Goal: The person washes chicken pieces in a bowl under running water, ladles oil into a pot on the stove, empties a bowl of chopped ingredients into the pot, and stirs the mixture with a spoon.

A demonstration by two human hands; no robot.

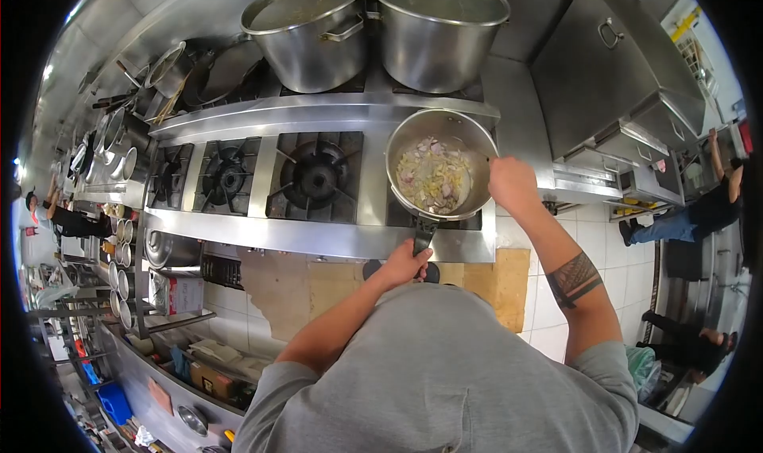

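A steel pot (395, 147) with a long black handle (424, 234) sits over the right front burner. Chopped pale and purplish pieces (433, 175), looking like onion or shallot, cover its bottom. My left hand (407, 264) is wrapped round the end of the handle, close to my body. At the pot's right rim my right hand (513, 185) is closed in a fist. What its fingers grip, a side grip or a tool, is hidden.
Two large steel stockpots (310, 44) stand on the raised rear range. Burner grates (318, 176) lie left of the pot. Pans (226, 71) crowd the back left. A steel cabinet (604, 71) stands right. People (707, 211) are at both sides, away from the stove.
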